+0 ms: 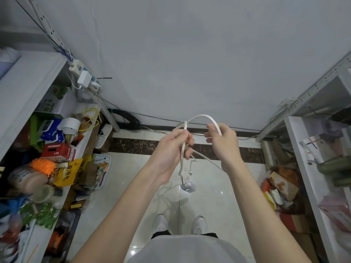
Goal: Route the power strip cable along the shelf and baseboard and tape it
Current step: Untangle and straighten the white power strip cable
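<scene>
1. Cable of thick white plastic (201,116) is up in the air in front of me. It bends in a hoop between my two hands, over the shiny pale floor tiles (209,202).
2. My left hand (174,147) has its fingers curled tight round a few strands of the cable, all bunched together.
3. My right hand (223,143) holds the other side of the hoop, with its fingers closed on it.
4. Under my left hand the loose end hangs down with a small white plug (190,173) and a little white boxy block (188,187). The block is blurry, so I cannot tell what it is.
5. I think I am at the untangling step. No part of this cable is laid down or taped yet.
6. Next I need to pull the loops open so the cable is one long line.
7. Then it must go along the white metal shelf frame (108,113) on my left and the dark brown stone baseboard (133,146) at the foot of the wall.
8. I hold no tape. A wide white roll (69,125) sits on the left shelf and may be tape, but I am not sure. One hand must let go to fetch some.
</scene>
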A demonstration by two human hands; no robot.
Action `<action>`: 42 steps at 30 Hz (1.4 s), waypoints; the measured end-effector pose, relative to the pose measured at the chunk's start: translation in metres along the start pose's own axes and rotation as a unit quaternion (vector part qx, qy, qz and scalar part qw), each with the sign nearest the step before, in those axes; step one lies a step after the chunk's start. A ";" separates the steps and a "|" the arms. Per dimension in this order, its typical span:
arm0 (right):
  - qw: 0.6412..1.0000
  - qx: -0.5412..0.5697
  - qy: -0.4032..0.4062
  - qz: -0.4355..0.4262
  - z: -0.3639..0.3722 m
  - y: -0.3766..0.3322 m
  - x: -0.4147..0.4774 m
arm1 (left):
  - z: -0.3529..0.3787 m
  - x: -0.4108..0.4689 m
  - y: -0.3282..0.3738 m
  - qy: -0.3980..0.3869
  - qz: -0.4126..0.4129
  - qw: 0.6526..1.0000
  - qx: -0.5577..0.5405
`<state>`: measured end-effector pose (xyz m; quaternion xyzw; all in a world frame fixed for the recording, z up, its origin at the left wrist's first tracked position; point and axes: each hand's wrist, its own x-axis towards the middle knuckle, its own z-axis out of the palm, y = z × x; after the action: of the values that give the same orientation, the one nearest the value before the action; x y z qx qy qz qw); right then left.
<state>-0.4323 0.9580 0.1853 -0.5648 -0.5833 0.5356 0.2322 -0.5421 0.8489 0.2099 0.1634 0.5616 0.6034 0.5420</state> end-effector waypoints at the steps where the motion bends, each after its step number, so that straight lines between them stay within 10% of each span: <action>1: 0.997 -0.079 -0.009 -0.004 0.000 0.000 0.006 | 0.001 -0.006 -0.002 -0.002 0.013 1.000 0.017; 4: 0.931 -0.365 0.018 -0.019 -0.003 0.001 0.003 | 0.001 -0.014 -0.005 0.009 0.037 0.999 0.036; 8: 0.922 -0.382 0.061 0.014 -0.006 0.009 -0.008 | 0.002 -0.019 -0.001 0.018 0.062 0.998 0.000; 11: 0.984 -0.070 -0.117 0.118 -0.002 0.011 -0.001 | 0.002 -0.023 0.004 -0.025 0.094 0.995 -0.004; 14: 0.904 0.235 -0.315 0.167 0.005 0.002 0.000 | 0.005 -0.025 0.005 -0.067 0.109 0.991 0.044; 18: 0.818 0.416 -0.330 0.223 0.010 -0.029 0.007 | 0.011 -0.033 -0.005 -0.132 0.089 0.980 0.116; 21: 0.819 0.424 -0.305 0.236 0.010 -0.052 0.007 | 0.007 -0.035 -0.008 -0.150 0.006 0.979 0.140; 25: 0.887 0.286 -0.349 0.103 -0.001 -0.070 -0.023 | -0.007 -0.005 -0.012 -0.009 -0.109 0.991 -0.080; 30: 0.892 0.185 -0.413 -0.010 -0.003 -0.046 -0.057 | -0.025 0.030 0.023 -0.161 -0.140 0.886 -0.413; 38: 0.897 0.101 -0.430 -0.005 -0.027 -0.006 -0.048 | 0.011 0.036 0.072 -0.077 -0.095 0.981 -0.151; 42: 0.873 0.312 -0.365 0.083 -0.027 -0.022 -0.021 | 0.032 0.006 0.061 -0.074 0.030 0.995 0.065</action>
<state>-0.4120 0.9537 0.2200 -0.2739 -0.3797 0.8752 0.1219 -0.5472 0.8829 0.2699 0.2588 0.5529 0.5681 0.5519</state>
